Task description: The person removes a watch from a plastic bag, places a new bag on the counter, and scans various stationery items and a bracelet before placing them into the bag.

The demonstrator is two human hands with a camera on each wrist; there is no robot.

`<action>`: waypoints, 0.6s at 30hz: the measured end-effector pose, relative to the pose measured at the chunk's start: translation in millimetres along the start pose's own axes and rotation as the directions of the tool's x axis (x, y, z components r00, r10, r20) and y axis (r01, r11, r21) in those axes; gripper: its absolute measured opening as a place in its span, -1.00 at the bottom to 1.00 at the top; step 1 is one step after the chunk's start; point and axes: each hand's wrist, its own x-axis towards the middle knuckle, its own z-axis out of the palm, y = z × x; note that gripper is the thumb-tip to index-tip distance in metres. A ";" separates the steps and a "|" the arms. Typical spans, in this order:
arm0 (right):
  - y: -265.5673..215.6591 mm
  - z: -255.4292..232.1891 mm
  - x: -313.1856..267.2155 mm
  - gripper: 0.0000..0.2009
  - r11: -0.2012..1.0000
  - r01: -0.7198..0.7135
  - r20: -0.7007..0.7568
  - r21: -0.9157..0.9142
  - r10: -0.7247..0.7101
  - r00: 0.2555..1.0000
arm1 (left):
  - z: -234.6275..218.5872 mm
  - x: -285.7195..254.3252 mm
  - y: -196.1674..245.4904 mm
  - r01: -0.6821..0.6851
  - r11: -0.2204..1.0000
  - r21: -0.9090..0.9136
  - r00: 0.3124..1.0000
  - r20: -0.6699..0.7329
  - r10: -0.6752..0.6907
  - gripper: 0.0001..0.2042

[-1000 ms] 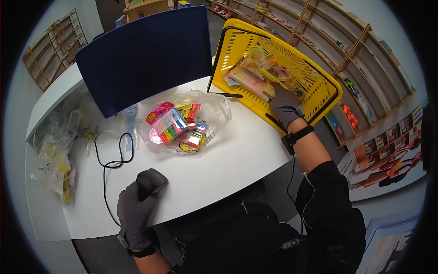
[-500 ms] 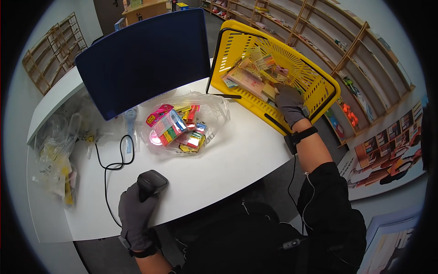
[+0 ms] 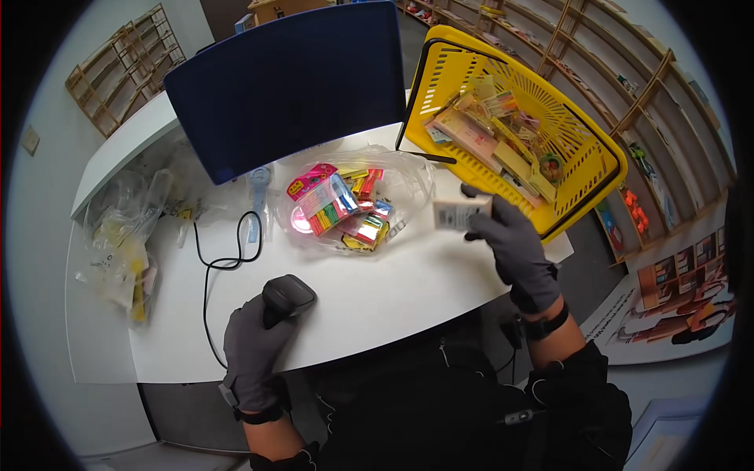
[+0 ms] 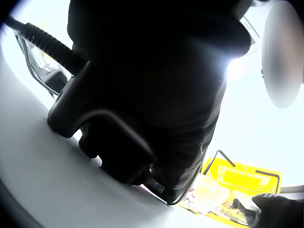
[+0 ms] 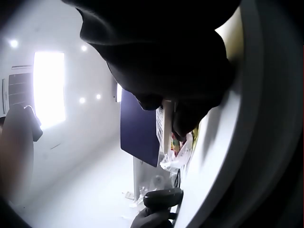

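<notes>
In the head view my gloved left hand grips a black handheld scanner whose head rests low over the white desk. Between the thumb and fingers of my gloved right hand, a small pale box with dark print is pinched above the desk, just in front of the yellow basket. The right wrist view shows that box edge-on between dark fingers. Inside the basket lie several packaged items. A clear plastic bag with colourful packs lies left of the box.
A dark blue screen stands at the back of the desk. Crumpled clear packaging lies at the left, beside a looped black cable and a blue-and-white item. Wooden shelves stand behind the basket.
My right hand has come out of the basket toward the desk with the pale box in its grip. The left hand keeps its hold on the scanner. The head view has shifted.
</notes>
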 end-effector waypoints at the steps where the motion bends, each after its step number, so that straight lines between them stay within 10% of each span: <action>1: 5.8 10.4 -10.2 -0.49 1.000 -0.011 0.009 0.005 0.011 1.000 | 0.8 -0.1 0.0 0.002 1.000 0.002 1.000 0.004 -0.002 -0.64; 3: 15.1 30.1 -27.9 -0.46 0.888 -0.393 0.323 0.237 0.309 0.894 | 1.3 1.9 -1.5 0.016 1.000 0.008 1.000 0.012 -0.016 -0.64; 18: 41.9 58.7 -35.1 -0.41 0.882 -0.374 0.387 0.288 0.250 0.888 | 11.1 -13.8 -22.5 -0.009 0.988 0.152 1.000 0.010 0.007 -0.49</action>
